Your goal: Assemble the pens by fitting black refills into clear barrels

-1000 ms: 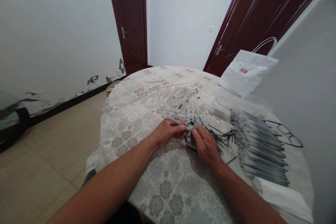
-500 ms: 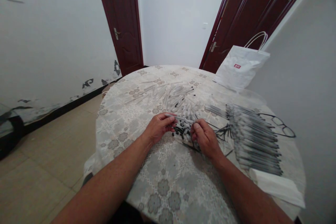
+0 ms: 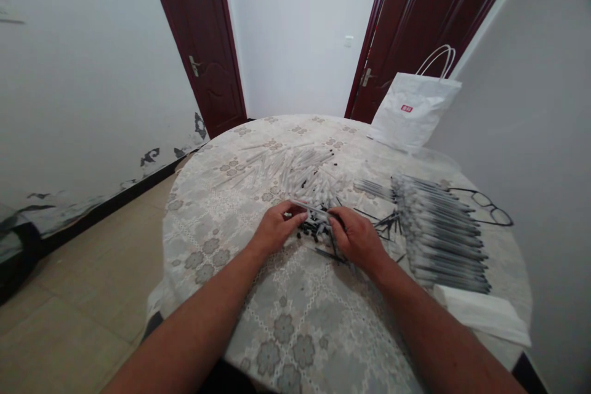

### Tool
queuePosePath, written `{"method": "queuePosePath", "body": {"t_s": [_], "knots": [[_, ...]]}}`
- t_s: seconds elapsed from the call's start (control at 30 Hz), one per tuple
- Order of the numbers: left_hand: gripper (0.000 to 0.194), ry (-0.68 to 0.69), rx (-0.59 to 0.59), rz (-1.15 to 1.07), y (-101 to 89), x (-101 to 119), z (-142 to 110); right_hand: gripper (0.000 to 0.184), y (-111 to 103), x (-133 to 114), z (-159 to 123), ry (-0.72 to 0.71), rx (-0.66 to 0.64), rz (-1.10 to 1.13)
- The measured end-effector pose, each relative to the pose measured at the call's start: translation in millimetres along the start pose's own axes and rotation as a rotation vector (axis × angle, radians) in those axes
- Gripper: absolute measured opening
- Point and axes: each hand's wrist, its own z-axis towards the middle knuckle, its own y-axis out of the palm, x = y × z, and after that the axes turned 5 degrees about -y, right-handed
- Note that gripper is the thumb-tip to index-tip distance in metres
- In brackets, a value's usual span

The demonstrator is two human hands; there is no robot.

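A slim pale tube (image 3: pixel 313 207) spans the gap between the hands, its ends pinched by the left hand (image 3: pixel 276 225) and the right hand (image 3: pixel 359 237); small black pieces (image 3: pixel 307 229) lie between them, loose white tubes (image 3: pixel 293 171) beyond, stacked grey pens (image 3: pixel 446 234) right of the right hand, then glasses (image 3: pixel 489 207)

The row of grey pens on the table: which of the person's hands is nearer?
Right. The right hand is left of the row of pens, loose black sticks between them; the left hand is farther left, beyond the right one.
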Motion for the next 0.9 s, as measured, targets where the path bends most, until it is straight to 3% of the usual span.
{"method": "queuePosePath", "body": {"t_s": [0.1,0.17,0.3,0.53,0.7,0.77,0.9], "knots": [[0.027,0.246,0.037,0.394,4.6,-7.8,0.9,0.023,-2.8,5.3,1.1,0.044,0.058,-0.075],[0.028,0.310,0.011,0.578,9.1,-12.4,1.7,0.023,-4.7,7.8,1.7,0.053,0.081,-0.102],[0.021,0.302,-0.045,0.804,16.2,-14.1,2.4,0.022,-6.1,9.3,1.6,0.045,0.093,-0.121],[0.012,0.267,-0.028,0.965,10.2,-10.3,-0.4,0.022,-7.5,8.4,1.3,0.026,0.135,-0.106],[0.013,0.229,0.075,0.810,-6.5,-8.8,-0.1,0.022,-8.4,8.7,1.4,0.030,0.176,-0.099],[0.016,0.183,0.133,0.619,-14.3,-3.9,1.0,0.021,-7.6,9.0,0.9,0.029,0.177,-0.103],[0.023,-0.076,0.186,0.076,-25.0,4.8,4.4,0.021,-4.8,7.7,-0.7,0.015,0.103,-0.101]]}}
